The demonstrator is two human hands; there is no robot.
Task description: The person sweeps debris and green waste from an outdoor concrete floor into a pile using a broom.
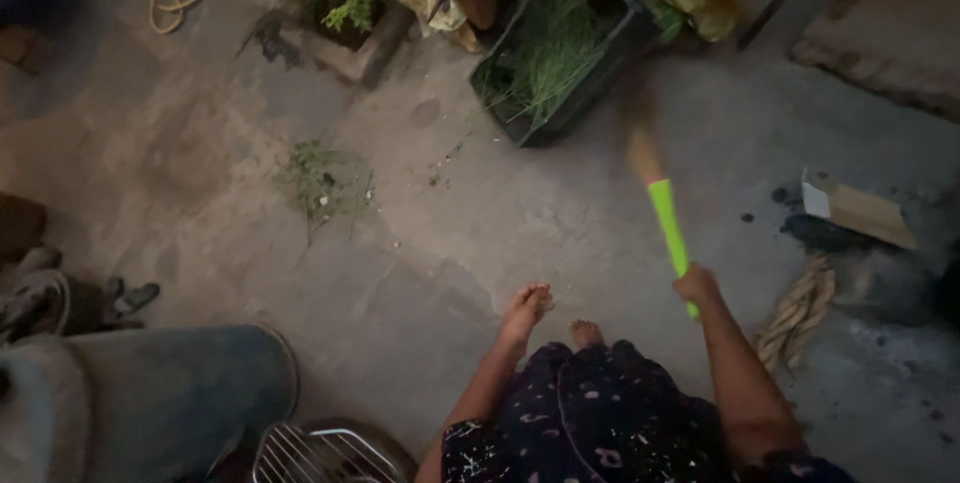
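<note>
Concrete floor (450, 233), dim and stained, fills the view. Over it slants a broom (668, 223), its green handle rising from the right hand (693, 286) toward a tan brush end that is blurred just short of a black crate (520, 113) of grass. The right hand's fingers are wrapped tight round the low end of the handle. The left hand (527, 308) hangs free beside a bare foot (585, 331), fingers straight and close together, holding nothing.

Judging by the blur at the brush, a sweeping stroke looks to be in hand, worked one-handed near the crate. A clump of weeds (325, 181) and a few specks lie loose on the floor well to the left of the brush; gathering them would call for a longer reach across the body, with the brush kept low to the floor.

Right of the broom sit a piece of cardboard (860, 211) with dark soot about it and a coil of rope (798, 313). At lower left are a barrel (170, 393), a wire rack (320, 453) and sandals (130, 298).
</note>
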